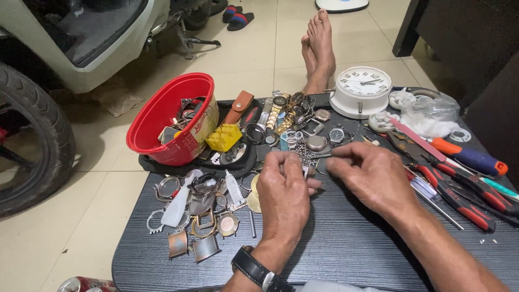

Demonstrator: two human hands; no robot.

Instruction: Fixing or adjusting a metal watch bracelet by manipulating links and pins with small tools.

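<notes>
Centrally in the frame, both hands are seen over the dark wood-grain tabletop. The left hand, with a black-strapped wristwatch on its wrist, is curled shut on a small metal part, possibly a watch piece; the view is too poor to be sure. The right hand is pinched closed just beside it, though what it grips cannot be told. Loose watch cases are scattered at lower left, a red plastic bucket at upper left, red-handled pliers at right, and a white alarm clock above.
</notes>
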